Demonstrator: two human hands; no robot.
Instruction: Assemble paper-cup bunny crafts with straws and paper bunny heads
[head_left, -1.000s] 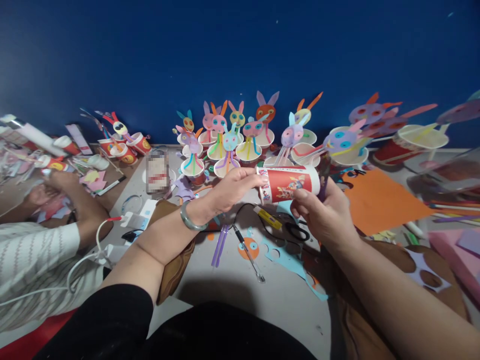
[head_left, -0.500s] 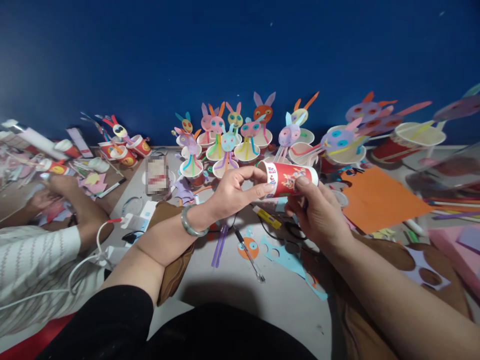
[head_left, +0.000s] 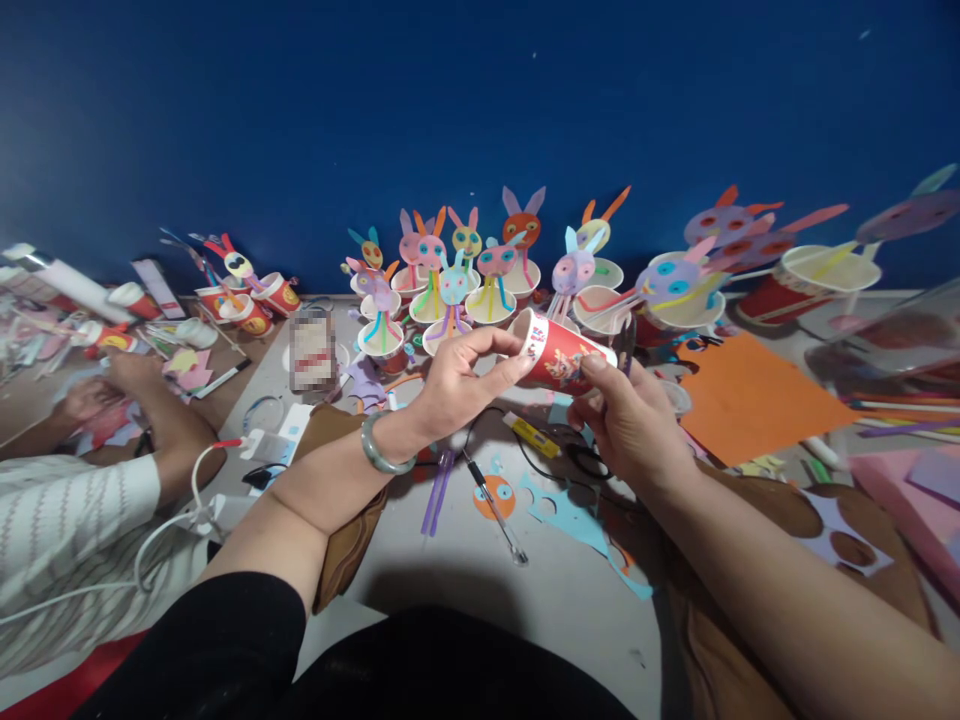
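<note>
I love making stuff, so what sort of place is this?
Probably a craft room or workshop, though little of the room shows: long-eared paper heads rise from paper cups, and blue paper has round holes cut out.

Red cup (head_left: 557, 352), white-rimmed, printed with multicoloured figures; right of the cup, plain orange sheet (head_left: 761, 400); below it, light-blue scrap (head_left: 577, 529)

A head-worn camera looks forward and down past the wearer's black clothing (head_left: 450, 665), with the left hand (head_left: 461, 385) and right hand (head_left: 637, 420) near the lens, across a worktable (head_left: 585, 600) to the blue wall (head_left: 420, 110) facing it.
</note>
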